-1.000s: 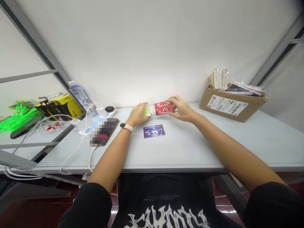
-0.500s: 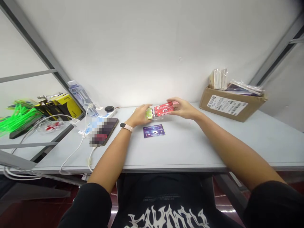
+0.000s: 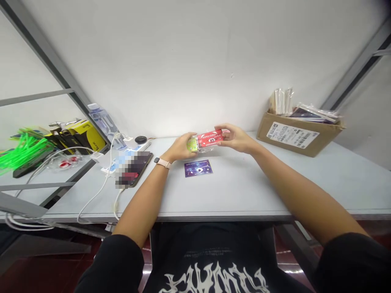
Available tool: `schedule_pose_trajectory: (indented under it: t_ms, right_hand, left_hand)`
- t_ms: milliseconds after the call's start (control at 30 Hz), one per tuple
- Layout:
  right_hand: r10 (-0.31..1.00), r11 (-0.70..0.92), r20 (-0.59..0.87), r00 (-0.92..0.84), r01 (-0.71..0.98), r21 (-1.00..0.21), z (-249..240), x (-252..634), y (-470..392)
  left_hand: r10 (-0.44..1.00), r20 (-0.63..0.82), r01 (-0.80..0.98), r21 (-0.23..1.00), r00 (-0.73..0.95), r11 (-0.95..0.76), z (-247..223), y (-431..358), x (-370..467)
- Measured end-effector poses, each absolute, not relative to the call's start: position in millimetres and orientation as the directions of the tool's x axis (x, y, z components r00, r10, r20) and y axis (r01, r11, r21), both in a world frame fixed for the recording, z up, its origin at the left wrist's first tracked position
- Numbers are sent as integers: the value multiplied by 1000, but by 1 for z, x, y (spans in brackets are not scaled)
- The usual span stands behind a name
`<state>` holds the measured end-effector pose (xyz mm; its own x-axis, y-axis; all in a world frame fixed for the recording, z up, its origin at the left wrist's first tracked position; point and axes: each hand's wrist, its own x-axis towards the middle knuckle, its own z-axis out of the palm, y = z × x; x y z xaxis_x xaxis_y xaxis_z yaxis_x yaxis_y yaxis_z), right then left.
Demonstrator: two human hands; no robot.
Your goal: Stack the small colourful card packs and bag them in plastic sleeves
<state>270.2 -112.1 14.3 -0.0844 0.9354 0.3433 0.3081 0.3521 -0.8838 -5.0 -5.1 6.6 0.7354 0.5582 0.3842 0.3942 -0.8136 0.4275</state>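
Note:
My left hand [image 3: 181,147] wraps around the left end of a green-and-yellow card [image 3: 192,144], which is partly covered by the fingers. Against its right side lies a red printed card or flat box [image 3: 210,138], gripped at its right end between the thumb and fingers of my right hand [image 3: 233,138]. Clear plastic film [image 3: 205,149] shows along the lower edge of both; how it wraps them I cannot tell. Flat on the table just in front lies a dark purple card [image 3: 198,168] with a white emblem.
A cardboard box [image 3: 290,134] with plastic-sleeved packets stands at the back right. To the left are a phone [image 3: 134,169], a power strip [image 3: 122,158] with white cables, a round black object [image 3: 141,140] and a water bottle [image 3: 105,124]. Green strips [image 3: 24,150] lie at far left.
The red piece has shifted slightly left toward the green-and-yellow card. The fingers of my left hand have moved, so more of the green shows. The purple card has stayed put.

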Motion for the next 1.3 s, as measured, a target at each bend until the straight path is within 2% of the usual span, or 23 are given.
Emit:
schedule_pose_trajectory:
  t_ms: [200, 500, 667, 733, 833, 900, 1000, 1100, 1200, 1300]
  right_hand:
    - [950, 313, 295, -107, 258, -914, 8, 259, -112]
    - [930, 365, 364, -42, 196, -910, 9, 263, -109]
    - [930, 365, 338, -143, 252, -896, 1, 247, -112]
    - [908, 416, 368, -200, 333, -846, -1, 237, -115]
    - [851, 521, 468, -241, 511, -684, -2, 227, -120]
    - [827, 525, 522, -207, 617, -587, -1, 225, -121]
    - [802, 466, 591, -84, 707, -532, 1, 225, -120]
    - [784, 430, 620, -28, 745, -510, 1, 224, -119]
    - [760, 503, 643, -98, 716, -485, -1, 219, -121]
    - [762, 580, 617, -194, 629, -518, -4, 213, -125]
  left_hand:
    - [561, 350, 384, 461, 750, -800, 9, -8, -4]
    - [533, 352, 329, 497, 770, -803, 12, -10, -3]
    - [561, 319, 347, 530, 764, -774, 10, -12, -1]
    - [554, 313, 349, 520, 772, -780, 9, -13, 0]
    - [552, 306, 347, 524, 776, -778, 9, -13, 0]
    - [564, 318, 351, 530, 762, -772, 10, -13, 0]
    - [579, 359, 363, 514, 732, -777, 11, -12, -1]
    - [586, 375, 378, 497, 718, -781, 11, -13, -2]
    - [576, 376, 371, 491, 726, -788, 10, -14, 0]
    - [566, 373, 359, 494, 735, -792, 9, -15, 1]
